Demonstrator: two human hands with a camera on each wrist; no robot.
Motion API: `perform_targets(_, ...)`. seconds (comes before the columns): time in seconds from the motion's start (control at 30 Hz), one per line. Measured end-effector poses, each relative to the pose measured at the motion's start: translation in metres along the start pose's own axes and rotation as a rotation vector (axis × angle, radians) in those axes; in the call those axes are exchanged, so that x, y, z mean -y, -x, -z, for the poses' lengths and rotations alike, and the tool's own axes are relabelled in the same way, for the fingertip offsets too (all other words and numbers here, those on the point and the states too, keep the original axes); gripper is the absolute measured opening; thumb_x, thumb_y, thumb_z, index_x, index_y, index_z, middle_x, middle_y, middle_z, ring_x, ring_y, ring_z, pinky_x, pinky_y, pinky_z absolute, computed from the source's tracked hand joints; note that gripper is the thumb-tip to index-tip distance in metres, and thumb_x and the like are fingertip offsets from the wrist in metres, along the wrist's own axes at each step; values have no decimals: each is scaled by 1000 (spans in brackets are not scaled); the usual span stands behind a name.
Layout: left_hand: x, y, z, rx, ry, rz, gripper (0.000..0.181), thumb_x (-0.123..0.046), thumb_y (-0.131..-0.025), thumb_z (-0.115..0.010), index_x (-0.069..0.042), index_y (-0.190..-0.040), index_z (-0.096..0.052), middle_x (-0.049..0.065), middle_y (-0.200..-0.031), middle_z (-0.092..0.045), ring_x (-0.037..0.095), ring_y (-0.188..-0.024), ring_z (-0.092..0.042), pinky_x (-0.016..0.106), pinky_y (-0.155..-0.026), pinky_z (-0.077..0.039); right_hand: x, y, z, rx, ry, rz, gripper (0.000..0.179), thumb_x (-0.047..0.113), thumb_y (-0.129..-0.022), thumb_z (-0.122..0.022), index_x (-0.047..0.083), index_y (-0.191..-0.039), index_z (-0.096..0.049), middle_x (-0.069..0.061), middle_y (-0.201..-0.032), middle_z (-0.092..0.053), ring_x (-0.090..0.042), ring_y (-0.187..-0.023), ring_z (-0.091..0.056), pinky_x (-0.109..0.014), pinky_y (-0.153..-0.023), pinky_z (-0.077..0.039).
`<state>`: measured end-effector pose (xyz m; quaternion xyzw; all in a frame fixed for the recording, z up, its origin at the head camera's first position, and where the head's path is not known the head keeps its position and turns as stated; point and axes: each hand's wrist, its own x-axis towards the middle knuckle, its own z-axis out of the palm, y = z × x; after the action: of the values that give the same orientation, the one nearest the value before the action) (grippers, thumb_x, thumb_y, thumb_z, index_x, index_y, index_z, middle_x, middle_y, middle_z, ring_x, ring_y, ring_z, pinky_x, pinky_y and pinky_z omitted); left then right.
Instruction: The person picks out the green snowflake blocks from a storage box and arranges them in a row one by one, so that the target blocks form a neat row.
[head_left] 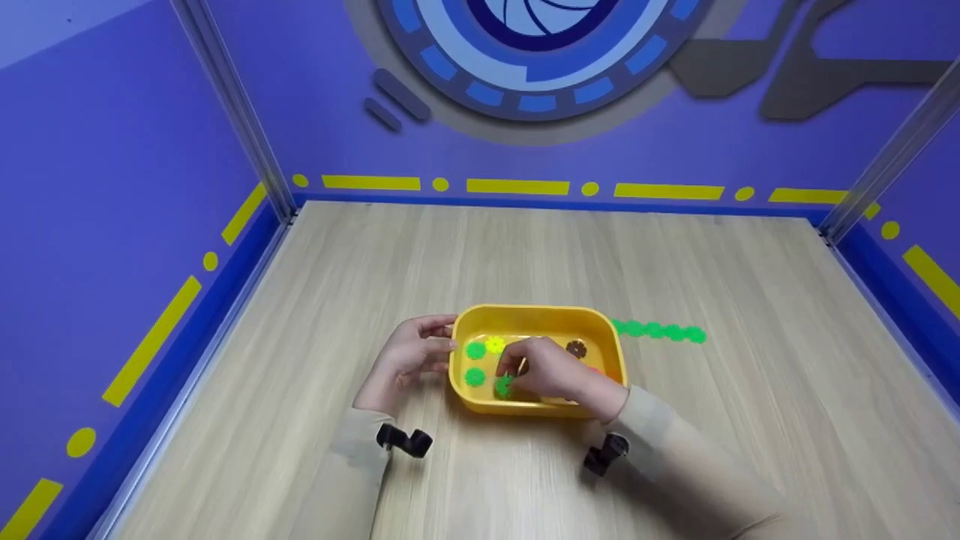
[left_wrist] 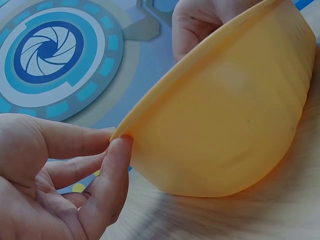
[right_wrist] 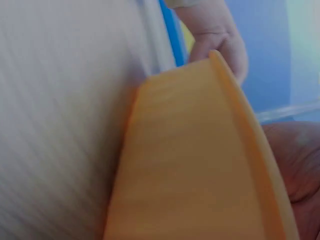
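- Beige sleeves [head_left: 697, 457] are seen nearest, with black wrist devices [head_left: 405, 441] worn at the cuffs.
- By the right grip [head_left: 553, 369], a green disc [head_left: 503, 387] is pinched inside the yellow tub [head_left: 525, 409].
- By the left grip [head_left: 411, 349], the tub's left rim is pinched.
- Near the held disc, two loose green discs [head_left: 475, 377] and a yellow piece [head_left: 495, 344] are seen.
- Just beyond the tub's right end, a green row [head_left: 660, 331] is laid on the desk [head_left: 750, 405].

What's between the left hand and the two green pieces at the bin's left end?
Just the bin wall; the head view shows the left hand outside it.
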<state>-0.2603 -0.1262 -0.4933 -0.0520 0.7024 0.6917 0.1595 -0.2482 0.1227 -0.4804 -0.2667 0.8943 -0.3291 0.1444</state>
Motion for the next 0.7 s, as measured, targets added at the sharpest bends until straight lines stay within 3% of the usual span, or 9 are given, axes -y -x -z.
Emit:
perform_targets(0.27, -1, 1, 0, -4, 2, 1, 52, 6, -90, -69, -6, -140, -63, 12, -117, -63, 15, -83, -67, 27, -64, -64, -5, 9, 13, -49, -108, -78, 15, 3, -84, -79, 9, -98, -77, -2, -89, -72, -17, -77, -64, -27, -70, -58)
perform_targets(0.7, 1, 0, 0, -16, -1, 11, 51, 4, -90, -70, -8, -139, -64, 9, -113, -63, 15, -84, -66, 27, -63, -63, -19, 19, 23, -107, -248, -87, 20, 2, -86, -78, 2, -106, -76, -16, -102, -74, -17, -81, -70, -29, -73, -63)
